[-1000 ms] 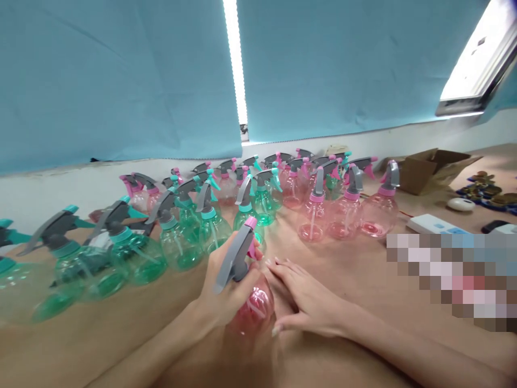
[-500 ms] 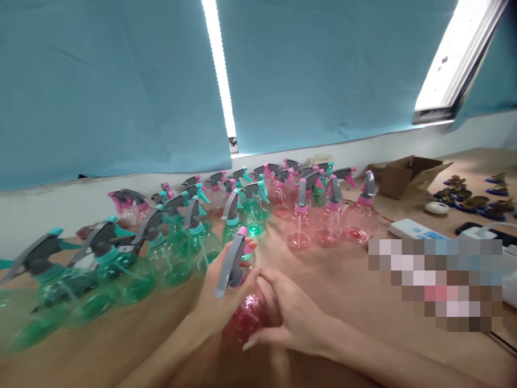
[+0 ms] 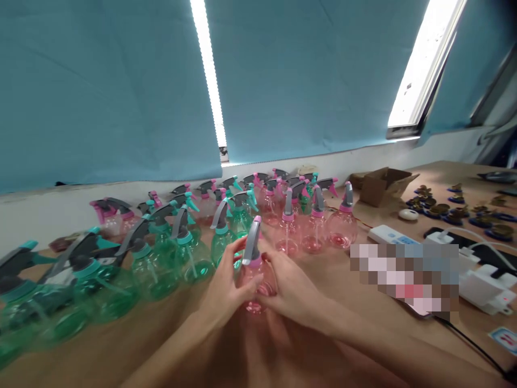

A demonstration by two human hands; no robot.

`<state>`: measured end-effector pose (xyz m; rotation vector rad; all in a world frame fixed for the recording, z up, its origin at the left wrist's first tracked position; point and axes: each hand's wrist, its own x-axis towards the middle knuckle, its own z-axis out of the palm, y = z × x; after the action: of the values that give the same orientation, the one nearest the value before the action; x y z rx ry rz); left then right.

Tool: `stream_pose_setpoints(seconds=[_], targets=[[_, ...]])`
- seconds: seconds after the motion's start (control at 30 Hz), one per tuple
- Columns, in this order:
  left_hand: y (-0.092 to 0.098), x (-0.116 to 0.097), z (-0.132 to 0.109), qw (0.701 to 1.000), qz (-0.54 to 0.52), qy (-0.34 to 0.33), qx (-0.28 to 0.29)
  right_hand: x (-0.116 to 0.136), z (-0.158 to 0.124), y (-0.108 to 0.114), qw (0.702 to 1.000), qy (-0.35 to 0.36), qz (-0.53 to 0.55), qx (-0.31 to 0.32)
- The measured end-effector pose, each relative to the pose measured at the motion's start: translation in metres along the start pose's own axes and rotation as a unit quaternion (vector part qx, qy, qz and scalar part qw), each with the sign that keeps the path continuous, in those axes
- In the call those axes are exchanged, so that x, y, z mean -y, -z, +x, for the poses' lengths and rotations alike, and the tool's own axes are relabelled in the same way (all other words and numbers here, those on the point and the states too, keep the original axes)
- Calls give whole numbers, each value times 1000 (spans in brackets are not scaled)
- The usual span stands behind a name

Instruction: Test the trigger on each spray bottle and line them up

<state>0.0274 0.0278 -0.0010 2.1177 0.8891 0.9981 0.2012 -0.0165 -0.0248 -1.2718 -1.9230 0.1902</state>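
Observation:
Between my hands is a pink spray bottle (image 3: pixel 254 304), round and see-through, with a grey and pink trigger head, standing upright just above or on the table. My left hand (image 3: pixel 231 283) wraps its left side, the thumb across the front. My right hand (image 3: pixel 288 285) grips it from the right, fingers round the body. Beyond it, green spray bottles (image 3: pixel 193 257) with teal collars run toward the left. Several more pink spray bottles (image 3: pixel 314 234) stand just past my right hand. The underside of the held bottle is partly hidden.
An open cardboard box (image 3: pixel 377 188) stands at the back right, with several small gold and blue pieces (image 3: pixel 456 213) beside it. A white remote (image 3: pixel 391 235), a power strip with white chargers (image 3: pixel 480 288) and a black cable (image 3: pixel 470 339) lie to the right. A blurred-out patch hides something there.
The pink bottle has turned from tilted to nearly upright. My left hand has moved from its neck to its body, and my right hand has closed round it. The view has swung right.

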Motion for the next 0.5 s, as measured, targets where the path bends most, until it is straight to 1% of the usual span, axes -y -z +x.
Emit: stream_pose_setpoints(seconds=[0.1, 0.17, 0.2, 0.27, 0.37, 0.5], targets=[[2, 18, -29, 999, 47, -6, -27, -11, 13, 3, 998, -26, -62, 0], [3, 30, -49, 996, 76, 7, -40, -14, 24, 3, 993, -47, -109, 9], [3, 35, -58, 995, 88, 15, -42, -15, 31, 3, 989, -60, -133, 13], [4, 42, -71, 994, 100, 27, -27, -15, 42, 3, 980, -91, -174, 29], [6, 44, -79, 994, 102, 48, 0, -14, 56, 2, 968, -130, -207, 50], [7, 39, -75, 994, 98, 50, 13, -14, 67, 1, 960, -157, -225, 58]])
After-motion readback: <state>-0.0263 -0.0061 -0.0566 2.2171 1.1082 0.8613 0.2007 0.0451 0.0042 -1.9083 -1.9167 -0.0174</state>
